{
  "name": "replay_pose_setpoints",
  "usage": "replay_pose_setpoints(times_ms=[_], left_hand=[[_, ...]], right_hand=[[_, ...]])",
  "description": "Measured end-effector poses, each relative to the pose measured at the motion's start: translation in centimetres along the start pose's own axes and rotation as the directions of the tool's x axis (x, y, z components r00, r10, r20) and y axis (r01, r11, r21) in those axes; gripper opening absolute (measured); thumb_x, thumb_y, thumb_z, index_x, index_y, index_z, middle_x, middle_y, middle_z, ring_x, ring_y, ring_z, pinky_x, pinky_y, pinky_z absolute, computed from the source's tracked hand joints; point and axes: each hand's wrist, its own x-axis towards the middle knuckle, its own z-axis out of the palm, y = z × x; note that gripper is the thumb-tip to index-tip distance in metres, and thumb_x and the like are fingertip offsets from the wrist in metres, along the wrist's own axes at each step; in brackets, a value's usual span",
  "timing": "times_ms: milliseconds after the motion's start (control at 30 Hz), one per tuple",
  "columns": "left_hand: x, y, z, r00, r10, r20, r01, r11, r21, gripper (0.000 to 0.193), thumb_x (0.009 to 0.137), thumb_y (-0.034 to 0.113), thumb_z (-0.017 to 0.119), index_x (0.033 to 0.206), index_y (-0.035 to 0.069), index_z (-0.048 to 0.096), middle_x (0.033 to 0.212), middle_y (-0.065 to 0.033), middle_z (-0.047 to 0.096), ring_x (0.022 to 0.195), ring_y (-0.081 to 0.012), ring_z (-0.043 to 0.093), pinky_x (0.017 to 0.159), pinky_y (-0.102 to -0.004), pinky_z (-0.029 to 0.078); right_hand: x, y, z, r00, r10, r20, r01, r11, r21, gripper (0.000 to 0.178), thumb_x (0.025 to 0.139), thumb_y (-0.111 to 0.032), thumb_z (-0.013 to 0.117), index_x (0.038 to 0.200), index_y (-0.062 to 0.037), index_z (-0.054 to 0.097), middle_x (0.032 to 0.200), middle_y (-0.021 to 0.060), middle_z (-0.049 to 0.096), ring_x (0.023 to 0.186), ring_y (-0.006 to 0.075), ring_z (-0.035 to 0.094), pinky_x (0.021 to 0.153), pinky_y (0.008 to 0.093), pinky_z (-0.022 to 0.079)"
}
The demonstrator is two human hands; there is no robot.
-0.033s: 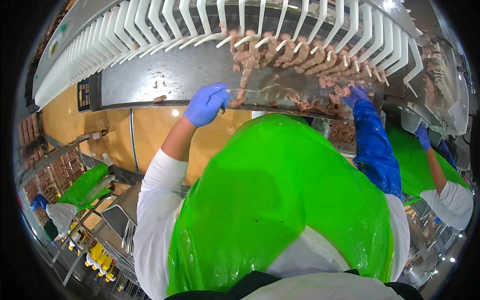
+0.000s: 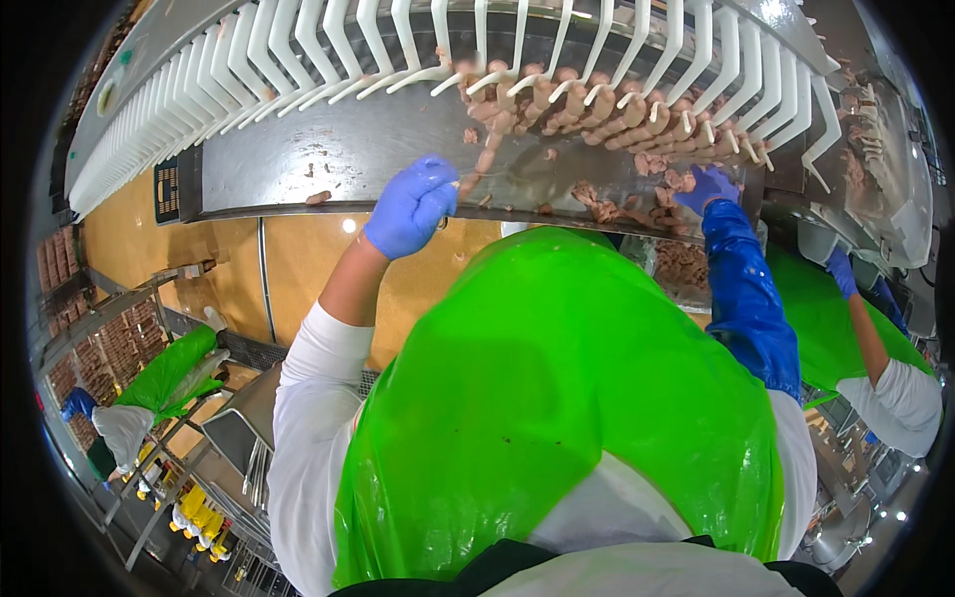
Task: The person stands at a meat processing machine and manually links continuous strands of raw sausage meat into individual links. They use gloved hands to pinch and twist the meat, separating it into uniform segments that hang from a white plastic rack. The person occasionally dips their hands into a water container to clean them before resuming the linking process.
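Note:
My left hand [image 2: 413, 207], in a blue-violet glove, is closed at the tray's near edge. Its fingertips pinch the lower end of a chain of linked sausages [image 2: 485, 157], which runs up to white hooks [image 2: 597, 92]. More pinkish sausage links [image 2: 622, 127] hang in loops from the hooks to the right. My right hand [image 2: 708, 189], gloved and with a blue sleeve, has its fingers spread beside loose meat scraps [image 2: 607, 206] at the tray's right end. Nothing shows in its grasp. Below lies the metal tray [image 2: 328, 159].
White hooks line a curved rail [image 2: 129, 80] across the far side. A clear-sided bin of meat scraps [image 2: 681, 264] stands below the tray's right end. A co-worker's gloved hand [image 2: 841, 271] is at the right. Another person in a green apron [image 2: 169, 373] is at far left.
The thin pale strand stretching right from my left hand is no longer visible. The chain's lower end now meets my left fingertips. My right hand's fingers have spread above the scraps.

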Motion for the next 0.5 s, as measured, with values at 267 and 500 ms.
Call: replay_pose_setpoints(times_ms=[267, 500], left_hand=[[5.7, 5.1, 5.7, 0.812, 0.574, 0.105, -0.563, 0.724, 0.399, 0.012, 0.086, 0.008, 0.057, 0.094, 0.001, 0.064, 0.125, -0.0176, 0.053, 0.124, -0.0368, 0.049, 0.101, -0.0416, 0.043], [8.6, 0.3, 9.2, 0.984, 0.149, 0.093, -0.086, 0.872, -0.483, 0.05, 0.09, 0.022, 0.065, 0.132, 0.005, 0.045, 0.131, -0.009, 0.053, 0.121, -0.0161, 0.049, 0.104, -0.0346, 0.042]], right_hand=[[-8.4, -15.4, -14.0, 0.766, -0.518, -0.379, 0.638, 0.541, 0.548, 0.047, 0.08, -0.034, 0.075, 0.12, -0.0108, 0.063, 0.096, 0.017, 0.068, 0.075, 0.033, 0.068, 0.072, 0.0404, 0.056], [-6.7, -18.5, -14.7, 0.652, -0.486, -0.582, 0.645, -0.048, 0.763, 0.03, 0.09, -0.026, 0.066, 0.11, -0.0044, 0.065, 0.093, 0.0074, 0.068, 0.084, 0.0204, 0.065, 0.08, 0.0344, 0.052]])
